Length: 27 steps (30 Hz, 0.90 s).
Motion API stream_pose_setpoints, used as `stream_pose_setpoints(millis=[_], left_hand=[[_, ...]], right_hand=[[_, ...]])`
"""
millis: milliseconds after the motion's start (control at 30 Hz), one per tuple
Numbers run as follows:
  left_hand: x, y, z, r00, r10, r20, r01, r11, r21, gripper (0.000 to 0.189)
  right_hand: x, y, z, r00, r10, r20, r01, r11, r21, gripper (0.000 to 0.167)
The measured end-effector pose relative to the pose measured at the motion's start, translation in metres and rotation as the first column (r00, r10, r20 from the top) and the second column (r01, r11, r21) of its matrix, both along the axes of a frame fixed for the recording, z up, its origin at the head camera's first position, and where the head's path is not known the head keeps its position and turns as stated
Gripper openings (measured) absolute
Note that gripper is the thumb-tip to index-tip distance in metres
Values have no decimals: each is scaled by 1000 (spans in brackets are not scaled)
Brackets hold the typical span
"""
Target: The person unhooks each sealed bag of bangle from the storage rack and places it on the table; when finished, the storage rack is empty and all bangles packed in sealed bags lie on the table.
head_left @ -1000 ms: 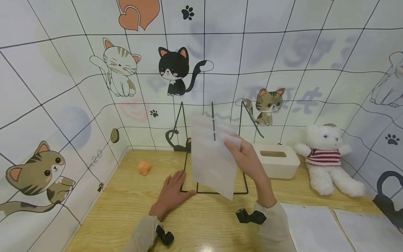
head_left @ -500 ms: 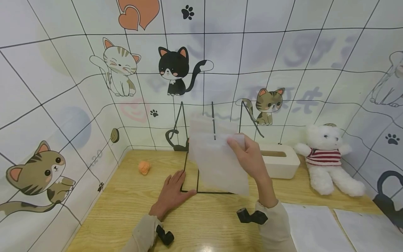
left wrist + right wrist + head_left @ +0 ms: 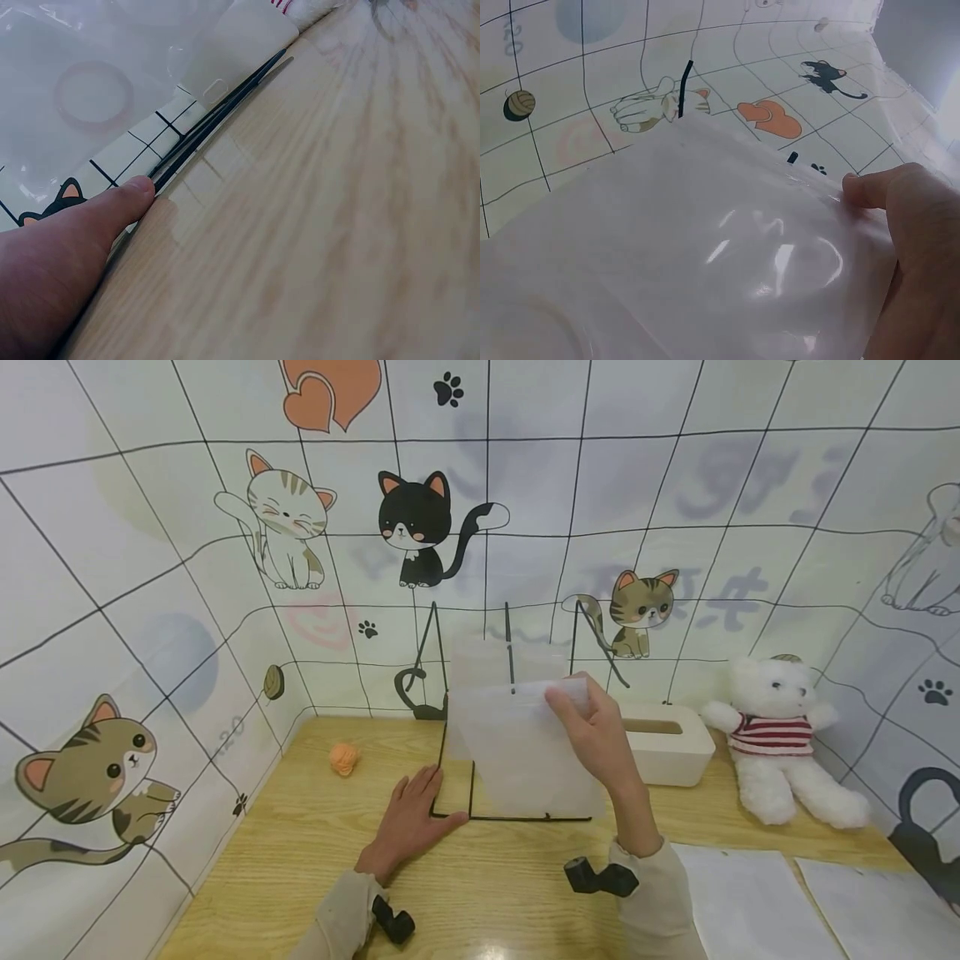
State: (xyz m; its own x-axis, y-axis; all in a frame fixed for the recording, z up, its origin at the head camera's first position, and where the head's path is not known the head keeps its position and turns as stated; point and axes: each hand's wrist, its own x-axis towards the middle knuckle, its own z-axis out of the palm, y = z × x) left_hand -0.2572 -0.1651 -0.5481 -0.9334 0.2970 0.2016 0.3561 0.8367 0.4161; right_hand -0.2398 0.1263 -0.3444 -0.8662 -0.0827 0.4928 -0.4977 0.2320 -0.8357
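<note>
A black wire rack [image 3: 510,818] stands on the table against the wall. On its middle prong [image 3: 512,668] hang translucent plastic bags. My right hand [image 3: 596,735] pinches the front plastic bag [image 3: 536,756] by its upper right corner, thumb on the near side. This bag is skewed to the right, its top still at the prong's tip. Behind it, the rear plastic bag [image 3: 459,735] shows along the left. My left hand [image 3: 408,814] rests on the table with fingers extended, at the rack's left corner. In the left wrist view, its thumb [image 3: 135,193] touches the black base wire.
A white tissue box [image 3: 671,756] stands just right of the rack, with a white teddy bear [image 3: 772,735] beyond it. White sheets [image 3: 750,902] lie at the front right. An orange yarn ball [image 3: 344,758] sits to the left. A cat-printed wall covering [image 3: 525,485] encloses the back.
The front bag's lower part has swung to the right, uncovering more of the rear bag. My right hand has shifted slightly right with the corner. My left hand stays in place.
</note>
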Motion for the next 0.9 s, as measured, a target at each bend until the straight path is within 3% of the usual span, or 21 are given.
stream_pose_setpoints(millis=[300,600,900], left_hand=[[-1,0,1,1000,-3,-8,3,1000,-2,95],[-1,1,1,1000,1,-8,-1,1000,-5,97],[-1,1,0,1000,8,-9,-8,1000,-2,98]], right_hand=[[8,0,8,999,-28,-36,27,999,-29,19],[19,1,15,998,-2,-67,-2,999,-52,15],[34,0,22,998,43,-37,-41,998,53,14]])
